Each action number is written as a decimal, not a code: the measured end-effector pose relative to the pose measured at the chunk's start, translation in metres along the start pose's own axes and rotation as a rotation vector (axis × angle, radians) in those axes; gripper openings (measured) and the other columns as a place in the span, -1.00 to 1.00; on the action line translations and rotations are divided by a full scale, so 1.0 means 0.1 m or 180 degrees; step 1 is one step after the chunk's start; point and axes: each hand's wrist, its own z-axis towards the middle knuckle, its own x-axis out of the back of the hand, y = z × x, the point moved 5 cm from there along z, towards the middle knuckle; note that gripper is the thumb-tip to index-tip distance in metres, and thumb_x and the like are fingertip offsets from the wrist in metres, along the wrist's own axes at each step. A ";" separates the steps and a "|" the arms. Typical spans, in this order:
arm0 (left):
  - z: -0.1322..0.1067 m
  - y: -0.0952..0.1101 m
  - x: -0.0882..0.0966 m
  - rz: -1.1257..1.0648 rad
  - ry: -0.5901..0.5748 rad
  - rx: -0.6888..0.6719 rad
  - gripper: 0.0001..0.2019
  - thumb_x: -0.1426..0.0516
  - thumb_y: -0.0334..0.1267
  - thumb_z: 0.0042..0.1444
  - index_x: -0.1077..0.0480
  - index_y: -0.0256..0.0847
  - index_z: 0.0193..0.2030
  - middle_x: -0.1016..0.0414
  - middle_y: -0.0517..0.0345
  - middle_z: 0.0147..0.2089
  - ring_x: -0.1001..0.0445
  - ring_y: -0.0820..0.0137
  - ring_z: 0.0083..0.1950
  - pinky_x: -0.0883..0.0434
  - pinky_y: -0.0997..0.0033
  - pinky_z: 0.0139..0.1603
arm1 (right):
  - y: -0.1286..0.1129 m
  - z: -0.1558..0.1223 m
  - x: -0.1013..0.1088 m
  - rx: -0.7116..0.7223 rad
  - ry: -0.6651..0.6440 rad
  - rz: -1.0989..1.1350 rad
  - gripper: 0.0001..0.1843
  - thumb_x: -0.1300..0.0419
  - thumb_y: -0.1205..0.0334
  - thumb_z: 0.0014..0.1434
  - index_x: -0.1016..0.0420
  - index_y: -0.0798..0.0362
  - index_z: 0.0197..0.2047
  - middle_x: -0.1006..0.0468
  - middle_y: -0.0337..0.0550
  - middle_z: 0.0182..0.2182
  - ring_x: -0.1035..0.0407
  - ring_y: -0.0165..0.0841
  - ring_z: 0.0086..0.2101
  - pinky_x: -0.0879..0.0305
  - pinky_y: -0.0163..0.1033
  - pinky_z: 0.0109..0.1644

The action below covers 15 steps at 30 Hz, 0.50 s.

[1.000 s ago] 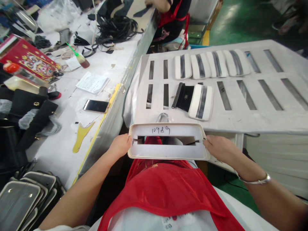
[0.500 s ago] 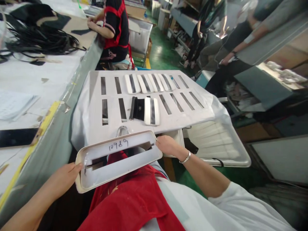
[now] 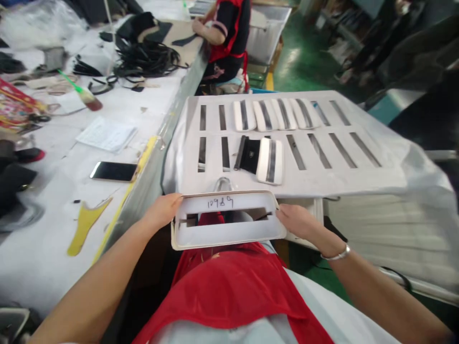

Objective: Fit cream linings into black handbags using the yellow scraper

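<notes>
A long white tray-like piece [image 3: 229, 234] with rounded corners, a lengthwise slot and handwritten digits is held in front of the red apron. My left hand [image 3: 165, 209] grips its left end, and my right hand [image 3: 296, 220] grips its right end. Beyond it stands a pale slotted board [image 3: 322, 179]. On the board lie several white rounded pieces with a dark centre stripe, among them one nearer piece [image 3: 270, 161]. A black flat item [image 3: 248, 154] touches that nearer piece on its left.
Along the left runs a worktable [image 3: 150, 110] with a phone [image 3: 114, 171], a yellow flat tool [image 3: 86, 229], papers [image 3: 106, 134], a small bottle [image 3: 89, 99] and black straps [image 3: 147, 59]. A seated person [image 3: 229, 43] works at its far end. Pale padded material [image 3: 380, 239] is at right.
The view has swung left, so more of the worktable shows. The white tray-like piece has turned from slanted to nearly level, still in both hands.
</notes>
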 end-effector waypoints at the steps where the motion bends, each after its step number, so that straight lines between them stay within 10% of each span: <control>1: 0.00 -0.01 -0.01 0.0032 -0.0070 0.0053 -0.55 0.21 -0.14 0.21 -0.43 -0.25 -0.05 -0.53 -0.07 0.01 -0.47 0.21 0.05 -0.34 0.28 0.10 | 0.01 0.02 -0.01 -0.0043 -0.0009 0.0050 -0.69 0.09 0.29 0.31 -0.44 0.13 -0.31 -0.55 0.04 -0.38 -0.44 -0.24 -0.33 -0.18 -0.21 -0.28; 15: 0.04 -0.15 -0.10 -0.0201 -0.0275 0.0105 -0.55 0.18 -0.05 0.16 -0.46 -0.20 -0.16 -0.58 0.02 -0.15 -0.50 0.17 -0.08 -0.39 0.28 -0.04 | -0.02 -0.12 0.03 -0.0185 0.0037 -0.0106 -0.70 0.11 0.22 0.31 -0.42 0.11 -0.23 -0.59 0.08 -0.31 -0.50 -0.19 -0.28 -0.25 -0.21 -0.28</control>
